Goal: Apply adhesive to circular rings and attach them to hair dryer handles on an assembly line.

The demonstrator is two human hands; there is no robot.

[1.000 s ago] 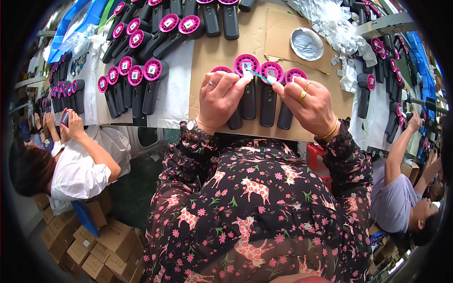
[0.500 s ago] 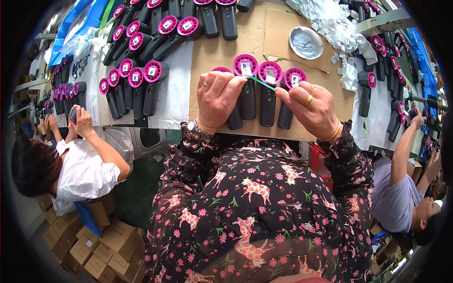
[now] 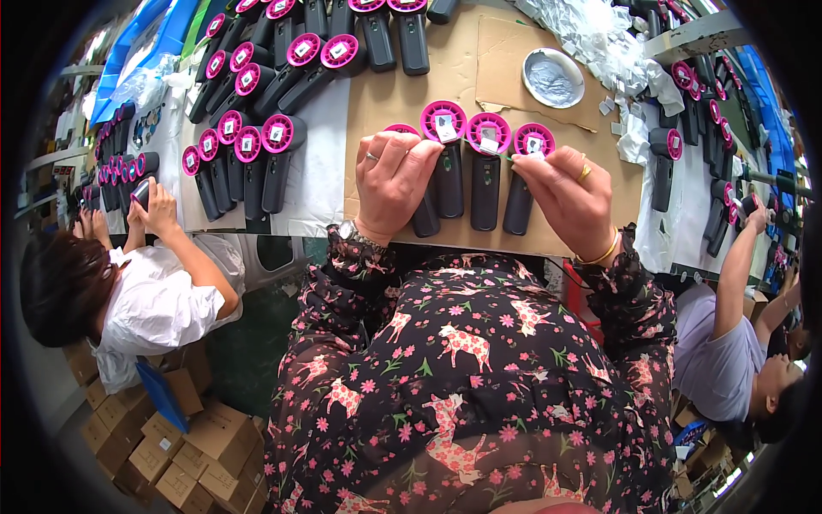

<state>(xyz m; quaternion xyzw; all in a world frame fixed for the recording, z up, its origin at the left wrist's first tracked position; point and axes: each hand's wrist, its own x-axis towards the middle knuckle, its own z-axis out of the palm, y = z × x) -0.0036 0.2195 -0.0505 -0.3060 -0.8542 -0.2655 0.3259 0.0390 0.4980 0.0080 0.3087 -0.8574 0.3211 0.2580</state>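
In front of me several black handheld fans with pink round heads lie side by side, handles toward me; a middle fan (image 3: pixel 486 176) carries a small white square on its hub. My left hand (image 3: pixel 392 182) is pinched over the leftmost fans, close to the fan (image 3: pixel 449 171) beside it; anything in its fingertips is hidden. My right hand (image 3: pixel 569 193) is pinched next to the rightmost fan (image 3: pixel 519 201), partly over its pink head. A tiny end of a thin green strip (image 3: pixel 511 158) shows at its fingertips.
Many similar fans (image 3: pixel 278 163) lie at the left and far left. A white bowl of grey stuff (image 3: pixel 553 78) sits on cardboard (image 3: pixel 492 51), beside a heap of white scraps (image 3: pixel 591 43). Co-workers sit at left (image 3: pixel 154 295) and right (image 3: pixel 719 343); cartons (image 3: pixel 214 428) are stacked lower left.
The green strip stretched between my hands no longer spans them; only a bit shows at my right fingertips. My right hand has shifted slightly and turned; my left has barely moved.
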